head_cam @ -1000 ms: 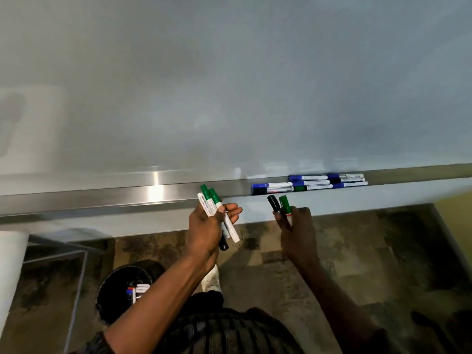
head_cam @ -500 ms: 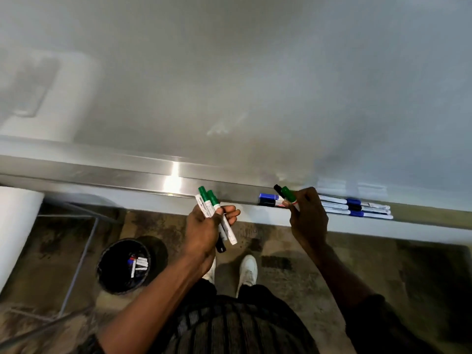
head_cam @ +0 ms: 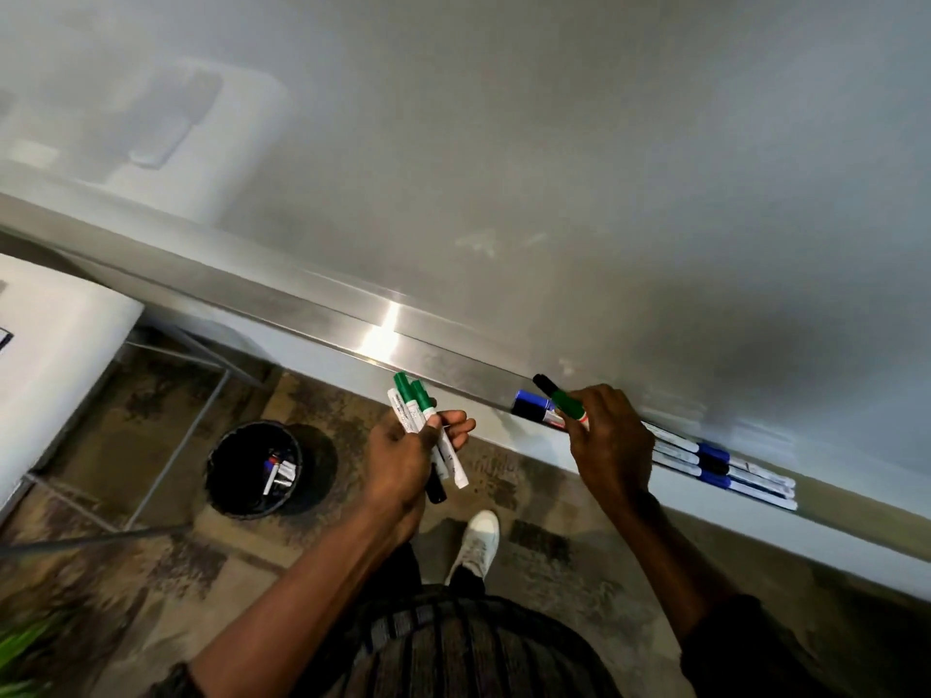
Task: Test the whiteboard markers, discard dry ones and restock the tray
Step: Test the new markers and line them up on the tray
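My left hand (head_cam: pixel 403 455) grips a bunch of markers (head_cam: pixel 422 420), two with green caps up and one with a black end pointing down. My right hand (head_cam: pixel 607 440) holds two markers (head_cam: pixel 561 398), one green-capped and one black-capped, right above the metal tray (head_cam: pixel 453 365) under the whiteboard (head_cam: pixel 504 168). In the tray lie several blue and black markers (head_cam: pixel 715 458), some under my right hand, with a blue and a black cap (head_cam: pixel 529 403) showing to its left.
A round black bin (head_cam: pixel 254 468) with discarded markers inside stands on the floor at the lower left. A white table (head_cam: pixel 50 355) with thin metal legs is at the left. My white shoe (head_cam: pixel 476 539) is on the mottled floor.
My right hand has carried its two markers up from below the tray to the row of markers in the tray. The left hand kept its bunch. The view tilted and turned left.
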{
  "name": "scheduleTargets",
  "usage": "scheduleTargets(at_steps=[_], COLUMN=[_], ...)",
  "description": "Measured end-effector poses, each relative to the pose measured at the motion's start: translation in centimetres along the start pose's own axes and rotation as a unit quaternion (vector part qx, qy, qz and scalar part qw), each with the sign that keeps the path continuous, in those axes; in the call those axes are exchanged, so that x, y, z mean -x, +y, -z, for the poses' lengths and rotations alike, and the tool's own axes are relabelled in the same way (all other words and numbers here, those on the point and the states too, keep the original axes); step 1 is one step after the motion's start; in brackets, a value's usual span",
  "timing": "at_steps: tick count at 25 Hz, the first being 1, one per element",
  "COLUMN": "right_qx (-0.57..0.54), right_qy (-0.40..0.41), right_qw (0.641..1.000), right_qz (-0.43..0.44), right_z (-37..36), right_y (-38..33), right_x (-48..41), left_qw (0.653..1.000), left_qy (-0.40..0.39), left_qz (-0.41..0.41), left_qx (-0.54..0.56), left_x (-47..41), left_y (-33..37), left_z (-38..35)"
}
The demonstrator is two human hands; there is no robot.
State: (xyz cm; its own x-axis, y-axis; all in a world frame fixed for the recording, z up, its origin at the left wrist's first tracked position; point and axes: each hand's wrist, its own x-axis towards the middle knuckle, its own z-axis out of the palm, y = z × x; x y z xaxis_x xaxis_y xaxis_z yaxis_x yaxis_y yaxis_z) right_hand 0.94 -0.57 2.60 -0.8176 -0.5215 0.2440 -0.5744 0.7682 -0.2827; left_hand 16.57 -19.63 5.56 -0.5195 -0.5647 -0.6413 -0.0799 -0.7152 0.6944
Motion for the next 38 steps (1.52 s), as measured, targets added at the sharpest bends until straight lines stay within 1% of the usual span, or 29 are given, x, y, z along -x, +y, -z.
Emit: scheduleTargets(at_steps=[3, 5, 9, 16, 21, 27, 30, 32, 34, 36, 37, 38], right_qx=[0.078, 0.107, 0.124, 0.12, 0.122, 0.123, 0.115, 0.093, 0.046, -0.055, -0.134, -0.223], right_qy=[-0.007, -0.009, -0.037, -0.025, -0.044, -0.004, -0.003, -0.005, -0.011, -0.053, -0.096, -0.141], right_qw=[0.992, 0.987, 0.984, 0.984, 0.985, 0.984, 0.984, 0.989, 0.997, 0.997, 0.984, 0.957], right_qz=[0.095, 0.123, 0.123, 0.13, 0.116, 0.13, 0.134, 0.117, 0.067, -0.01, -0.063, -0.118], right_z=[-0.5, -0.9, -1.1, -1.7, -2.3, -2.5, -2.4, -2.0, -1.3, -0.2, 0.3, 0.8], right_y=[0.5, 0.5, 0.2, -0.1, 0.1, 0.0, -0.1, -0.4, -1.1, -2.6, -3.5, -4.5], right_x=[-0.7, -1.2, -1.7, -1.7, -1.8, -1.8, -1.8, -1.9, -2.0, -2.3, -2.4, -2.5], left_qw=[1.0, 1.0, 1.0, 0.999, 0.999, 0.999, 0.999, 0.999, 0.998, 0.998, 0.997, 0.996], left_qy=[0.01, 0.013, 0.021, 0.031, 0.035, 0.031, 0.027, 0.025, 0.02, 0.009, 0.004, 0.002], left_qz=[0.0, 0.005, 0.009, 0.02, 0.028, 0.036, 0.038, 0.045, 0.053, 0.058, 0.06, 0.062], left_qx=[-0.002, 0.001, 0.015, 0.027, 0.018, 0.018, 0.015, 0.013, 0.02, 0.037, 0.048, 0.058], left_x=[0.5, 1.1, 1.4, 0.8, 0.8, 0.4, 0.4, 0.2, 0.0, -0.1, -0.2, -0.2], left_y=[-0.7, -0.8, -0.7, -1.7, -1.7, -1.5, -1.6, -1.7, -1.8, -1.5, -1.4, -1.3], left_z=[-0.6, -1.2, -1.8, -1.5, -1.5, -2.1, -2.2, -2.2, -2.1, -2.2, -2.2, -2.4])
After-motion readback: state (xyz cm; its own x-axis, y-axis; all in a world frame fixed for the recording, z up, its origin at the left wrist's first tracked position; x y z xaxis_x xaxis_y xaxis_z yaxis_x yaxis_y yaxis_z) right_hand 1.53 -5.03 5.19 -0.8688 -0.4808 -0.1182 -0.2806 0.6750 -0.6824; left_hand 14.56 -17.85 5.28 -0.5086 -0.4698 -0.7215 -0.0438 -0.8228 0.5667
